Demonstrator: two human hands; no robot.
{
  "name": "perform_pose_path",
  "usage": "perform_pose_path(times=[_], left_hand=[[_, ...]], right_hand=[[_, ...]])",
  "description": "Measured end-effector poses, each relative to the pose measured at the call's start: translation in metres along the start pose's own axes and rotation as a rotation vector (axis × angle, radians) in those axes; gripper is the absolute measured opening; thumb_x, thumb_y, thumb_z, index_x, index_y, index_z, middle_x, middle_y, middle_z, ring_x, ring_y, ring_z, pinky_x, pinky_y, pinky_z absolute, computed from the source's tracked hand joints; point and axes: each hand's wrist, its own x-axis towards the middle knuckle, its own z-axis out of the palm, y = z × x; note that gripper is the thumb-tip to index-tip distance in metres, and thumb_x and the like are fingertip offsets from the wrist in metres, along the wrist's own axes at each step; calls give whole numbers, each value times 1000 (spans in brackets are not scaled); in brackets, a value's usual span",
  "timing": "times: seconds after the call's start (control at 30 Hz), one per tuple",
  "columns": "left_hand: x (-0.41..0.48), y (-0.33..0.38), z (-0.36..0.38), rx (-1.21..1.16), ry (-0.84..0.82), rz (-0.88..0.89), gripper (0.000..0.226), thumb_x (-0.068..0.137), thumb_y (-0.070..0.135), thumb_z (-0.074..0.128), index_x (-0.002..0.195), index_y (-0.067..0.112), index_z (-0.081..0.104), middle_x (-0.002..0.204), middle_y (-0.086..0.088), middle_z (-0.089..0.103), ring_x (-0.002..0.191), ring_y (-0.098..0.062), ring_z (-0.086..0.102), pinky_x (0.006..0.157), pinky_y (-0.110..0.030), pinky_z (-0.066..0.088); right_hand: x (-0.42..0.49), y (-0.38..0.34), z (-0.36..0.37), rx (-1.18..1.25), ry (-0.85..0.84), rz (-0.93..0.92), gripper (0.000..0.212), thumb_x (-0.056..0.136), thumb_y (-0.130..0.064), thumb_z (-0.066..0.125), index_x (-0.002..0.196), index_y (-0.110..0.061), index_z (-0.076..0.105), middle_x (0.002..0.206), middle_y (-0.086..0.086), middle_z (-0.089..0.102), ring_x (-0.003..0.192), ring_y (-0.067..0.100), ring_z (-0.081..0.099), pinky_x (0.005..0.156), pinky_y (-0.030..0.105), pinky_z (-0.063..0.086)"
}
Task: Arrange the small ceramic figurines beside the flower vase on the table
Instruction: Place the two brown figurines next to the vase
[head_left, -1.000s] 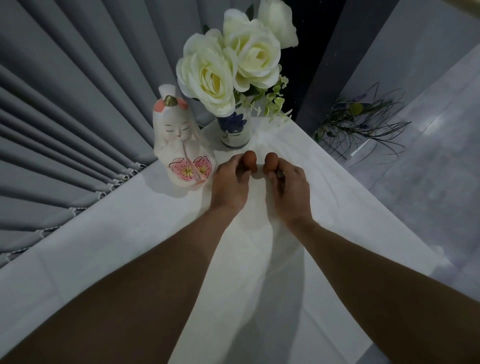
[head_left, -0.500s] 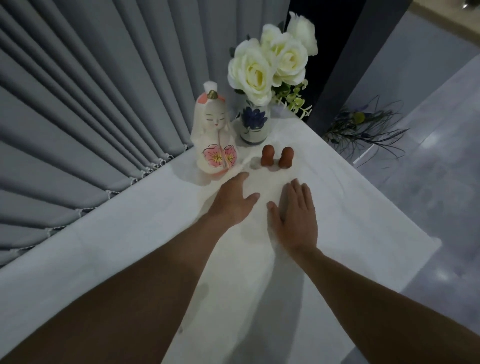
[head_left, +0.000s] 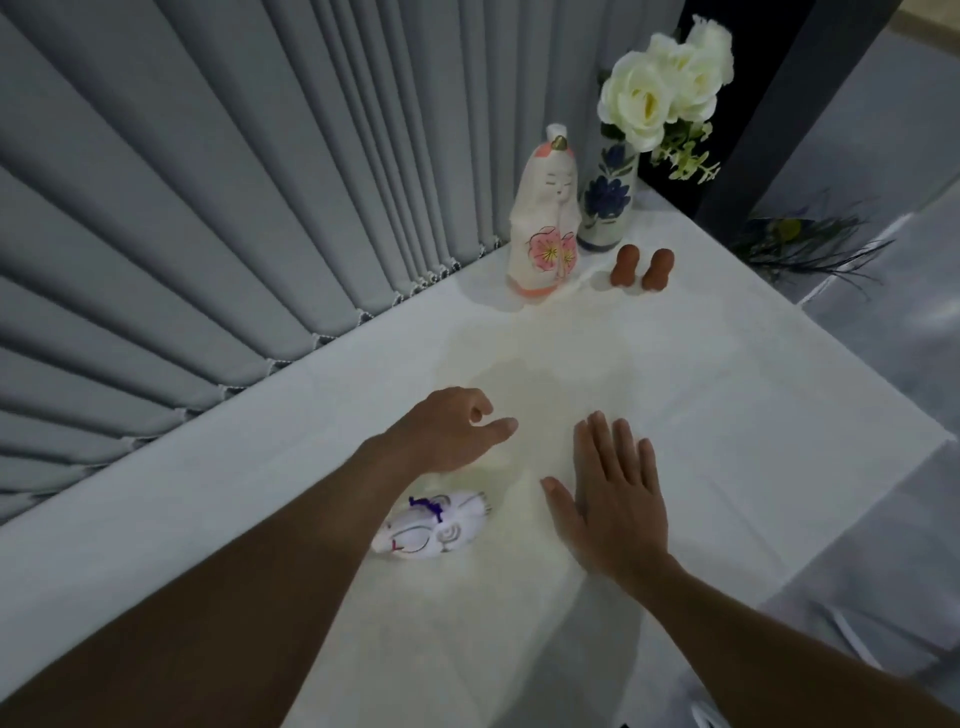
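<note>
Near the desk's far corner, the two brown figurines (head_left: 642, 267) now stand released beside the vase (head_left: 607, 201); your left hand (head_left: 451, 433) and right hand (head_left: 613, 493) have withdrawn, fingers open, empty, leaving the white figurine (head_left: 434, 526) next.

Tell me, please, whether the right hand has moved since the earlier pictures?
Yes. The right hand has drawn back toward the person, away from the two brown figurines it was touching beside the vase.

one head-worn view looks forward and down, close over the table (head_left: 727, 415)
</note>
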Motion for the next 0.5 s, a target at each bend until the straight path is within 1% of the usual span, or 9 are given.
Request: perform_pose_path(times=[0.07,0.17,0.23,0.27,0.33,0.4,0.5], left_hand=[[-20,-13,1,28,-64,-6,69,81,73,59,131,24,58,133,2,58,119,-16,57,99,-32,45],[-48,-29,2,67,-167,1,80,69,81,64,130,30,55,130,6,53,117,-14,55,99,-34,45],[-59,-36,5,134,-214,5,88,60,80,72,131,33,51,127,10,50,114,-14,56,98,-37,49],[-63,-41,8,190,-228,15,89,58,76,76,131,33,49,127,10,49,113,-15,58,97,-39,51],[-64,-53,15,307,-215,44,80,63,59,83,129,31,47,127,7,50,110,-20,60,95,-42,53],[-61,-61,20,367,-162,65,64,69,43,83,122,28,49,123,2,53,105,-23,60,91,-43,54],[-54,-62,20,353,-125,86,53,73,37,80,117,26,53,119,2,55,103,-23,59,89,-41,53]], right_hand=[[-9,-5,3,-3,3,2,85,99,-71,13,165,-17,2,173,4,-4,160,28,-8,130,50,-1],[-13,-7,6,-20,20,11,85,100,-71,13,165,-17,4,174,5,0,161,29,-4,130,52,2],[-12,-5,6,-32,30,23,84,100,-70,14,164,-17,6,174,6,3,161,30,0,130,52,3],[-13,-6,7,-37,35,26,84,100,-70,14,164,-17,6,174,5,4,161,30,0,130,52,3],[-13,-7,7,-35,38,26,84,99,-70,14,165,-17,5,174,5,3,161,29,-1,130,51,2],[-13,-8,7,-27,36,31,85,99,-69,14,165,-17,4,174,4,1,161,28,-3,130,50,0],[-12,-8,5,-12,32,40,85,99,-70,16,165,-18,5,174,3,0,161,26,-5,130,48,-2]])
